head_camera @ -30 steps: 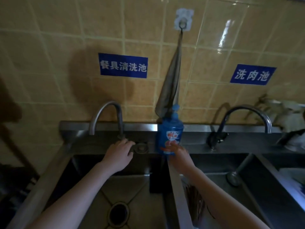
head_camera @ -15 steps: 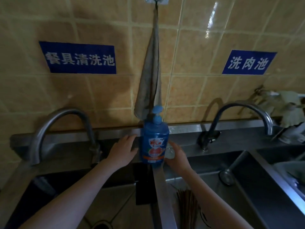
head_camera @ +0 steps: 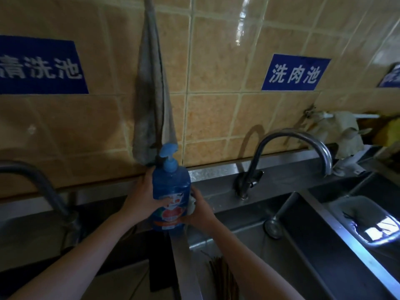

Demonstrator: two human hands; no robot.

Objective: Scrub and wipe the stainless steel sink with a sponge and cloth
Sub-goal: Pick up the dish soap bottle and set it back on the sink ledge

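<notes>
Sink basins [head_camera: 303,256] lay below my hands, with the blue soap bottle [head_camera: 171,198] upright at the back end of the divider [head_camera: 181,260] between them. My left hand [head_camera: 140,200] gripped the bottle's side; my right hand [head_camera: 202,213] held a whitish wad [head_camera: 191,205] against its lower right. A grey cloth [head_camera: 151,105] hung behind.

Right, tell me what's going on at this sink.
A person is at the stainless steel sink, left hand gripping a blue pump bottle above the divider between basins. The right hand is against the bottle's lower side with a pale wad at its fingers, too blurred to identify. A grey cloth hangs on the tiled wall. No scrubbing yet.
</notes>
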